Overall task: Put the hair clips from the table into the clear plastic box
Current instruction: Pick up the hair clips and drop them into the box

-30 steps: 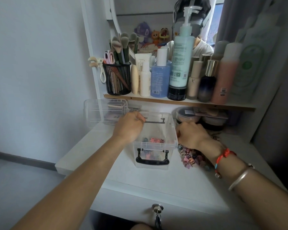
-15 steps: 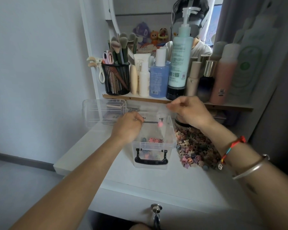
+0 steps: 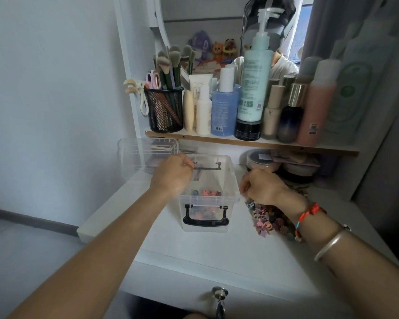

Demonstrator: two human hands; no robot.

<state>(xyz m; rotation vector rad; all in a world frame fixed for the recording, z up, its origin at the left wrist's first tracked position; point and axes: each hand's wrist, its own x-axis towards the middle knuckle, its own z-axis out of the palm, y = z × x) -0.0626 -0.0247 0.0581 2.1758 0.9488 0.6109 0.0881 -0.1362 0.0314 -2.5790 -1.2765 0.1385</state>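
Observation:
The clear plastic box (image 3: 233, 180) with black handles stands open on the white table (image 3: 217, 249), several small hair clips (image 3: 205, 194) lying on its bottom. My left hand (image 3: 172, 174) grips the box's left rim, fingers curled over it. A pile of small pastel hair clips (image 3: 266, 219) lies on the table right of the box. My right hand (image 3: 262, 186) is down on the far part of that pile, fingers closed; what it pinches is hidden under the hand.
The box's clear lid (image 3: 145, 155) lies behind-left. A wooden shelf (image 3: 251, 143) above carries bottles and a black mesh brush holder (image 3: 166, 111). Round compacts (image 3: 263, 161) sit under the shelf. A drawer key (image 3: 219, 295) sticks out at the front edge.
My right hand was above the box dropping a pink clip half a second ago; it has come back down onto the pile at the right. My left hand stayed on the rim.

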